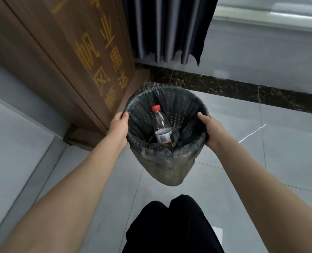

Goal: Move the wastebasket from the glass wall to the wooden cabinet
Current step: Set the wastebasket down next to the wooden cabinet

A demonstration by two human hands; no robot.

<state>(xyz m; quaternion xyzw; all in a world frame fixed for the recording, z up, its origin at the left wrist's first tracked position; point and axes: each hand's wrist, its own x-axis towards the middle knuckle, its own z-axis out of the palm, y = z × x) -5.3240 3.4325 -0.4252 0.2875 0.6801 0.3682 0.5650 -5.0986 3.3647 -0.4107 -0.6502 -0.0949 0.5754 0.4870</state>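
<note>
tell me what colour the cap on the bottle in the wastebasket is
Red. The bottle cap shows clearly in the head view, inside the wastebasket.

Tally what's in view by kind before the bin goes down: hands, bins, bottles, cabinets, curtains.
Hands: 2, left hand and right hand, both gripping the rim
Wastebasket: 1
Plastic bottle: 1, inside it
Wooden cabinet: 1
Curtain: 1
Total: 6

Crinkled grey plastic liner [167, 157], clear plastic bottle [163, 127], matt wood-grain cabinet [47, 57], glossy floor tiles [261, 136].
</note>
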